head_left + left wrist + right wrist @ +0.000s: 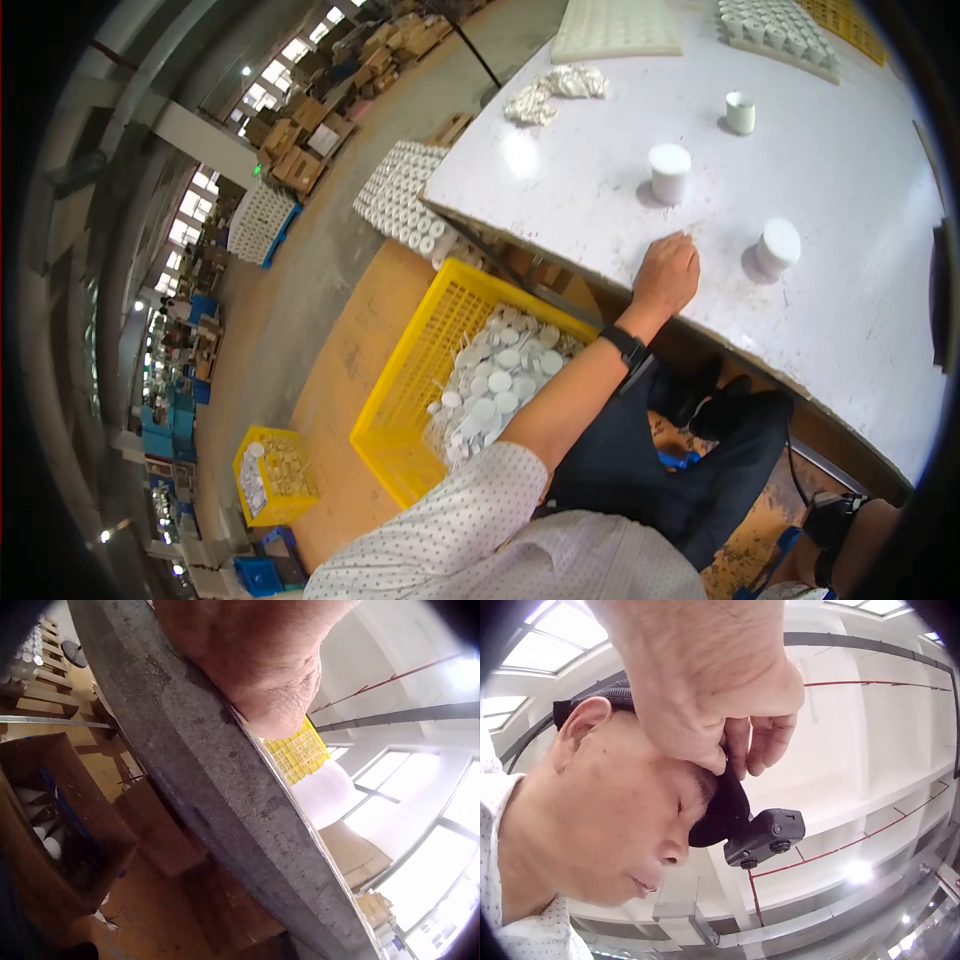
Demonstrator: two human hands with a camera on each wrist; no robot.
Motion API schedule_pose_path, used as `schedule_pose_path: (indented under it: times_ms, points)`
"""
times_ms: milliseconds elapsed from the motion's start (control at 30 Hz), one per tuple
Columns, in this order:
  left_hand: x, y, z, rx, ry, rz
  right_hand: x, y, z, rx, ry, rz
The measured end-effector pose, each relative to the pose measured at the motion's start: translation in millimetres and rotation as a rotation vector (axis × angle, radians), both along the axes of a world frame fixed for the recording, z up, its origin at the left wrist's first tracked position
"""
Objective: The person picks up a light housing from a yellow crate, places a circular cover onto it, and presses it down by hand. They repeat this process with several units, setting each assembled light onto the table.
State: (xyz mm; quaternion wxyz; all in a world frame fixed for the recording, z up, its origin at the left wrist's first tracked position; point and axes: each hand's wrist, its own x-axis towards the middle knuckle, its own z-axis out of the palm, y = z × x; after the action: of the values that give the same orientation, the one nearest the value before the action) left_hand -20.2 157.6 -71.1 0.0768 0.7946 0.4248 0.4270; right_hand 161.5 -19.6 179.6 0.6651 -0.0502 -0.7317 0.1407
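Observation:
My left hand (668, 272) rests at the table's near edge with its fingers loosely curled, holding nothing. Close by on the white table (600, 200) stand two white cylinders with flat round tops, one white cylinder (670, 175) beyond the hand and another white cylinder (777, 248) to its right. Farther back is a small open white cup (740, 113). In the right wrist view my right hand (712, 697) is raised to the head, thumb and fingers pinching the brim of a black cap (724, 810). A black camera (765, 838) is fixed at that brim.
A yellow crate (400, 440) full of white discs stands beside the left thigh. Crumpled cloth (555, 90), a foam tray (617, 28) and a tray of white cups (780, 38) lie at the table's far side. Stacked white goods (405, 200) stand on the floor to the left.

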Motion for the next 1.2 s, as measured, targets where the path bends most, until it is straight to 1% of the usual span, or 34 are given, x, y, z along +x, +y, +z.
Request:
schedule_pose_path:
  times_ms: [233,300,400,467,567,600,633,700,767,833,867,900,933,1000,1033,1067,1100,1133,1200]
  points:
    - [-1,-1,5,0.027,0.045,-0.009,10,4,3,0.079,0.04,-0.101]
    - [-1,-4,4,0.023,0.024,0.003,15,3,4,0.077,0.035,-0.097]
    - [0,-1,3,0.051,0.018,0.005,31,7,14,0.089,-0.025,-0.06]
    - [-1,-1,7,0.063,0.024,-0.007,43,6,20,0.1,-0.056,-0.081]
    - [-5,-2,9,0.047,0.064,-0.036,57,-1,29,0.044,-0.103,-0.068]
    - [-2,-3,7,0.062,0.023,-0.017,64,-4,36,0.04,-0.129,-0.07]
    - [-1,-3,6,0.102,0.03,0.013,69,-8,42,0.055,-0.144,-0.093]
    - [-1,-1,7,0.091,0.074,0.011,67,-24,42,0.065,-0.12,-0.17]
    - [-4,1,19,-0.185,0.27,0.021,57,-39,37,-0.077,-0.059,-0.166]
    - [-4,-1,21,-0.086,0.142,-0.039,53,-56,42,-0.264,-0.049,-0.115]
    - [-5,-6,13,0.036,0.086,-0.028,50,-60,43,-0.289,-0.034,-0.116]
    - [0,5,9,0.193,0.015,-0.026,48,-62,45,-0.278,-0.028,-0.129]
    - [2,10,7,0.203,0.003,-0.044,45,-66,46,-0.274,-0.022,-0.145]
    - [-5,10,5,0.145,0.026,-0.053,40,-80,54,-0.299,-0.014,-0.202]
    - [-10,11,2,0.074,0.136,-0.057,38,-92,62,-0.335,-0.026,-0.244]
    - [-8,6,7,0.123,0.07,-0.038,36,-103,74,-0.361,-0.055,-0.29]
    - [-10,7,0,0.111,0.033,-0.05,31,-114,93,-0.361,-0.095,-0.34]
    - [-12,11,-9,0.072,0.033,-0.031,29,-111,90,-0.331,-0.164,-0.392]
    - [-12,13,-16,0.063,0.058,-0.013,27,-90,49,0.367,0.002,-0.826]
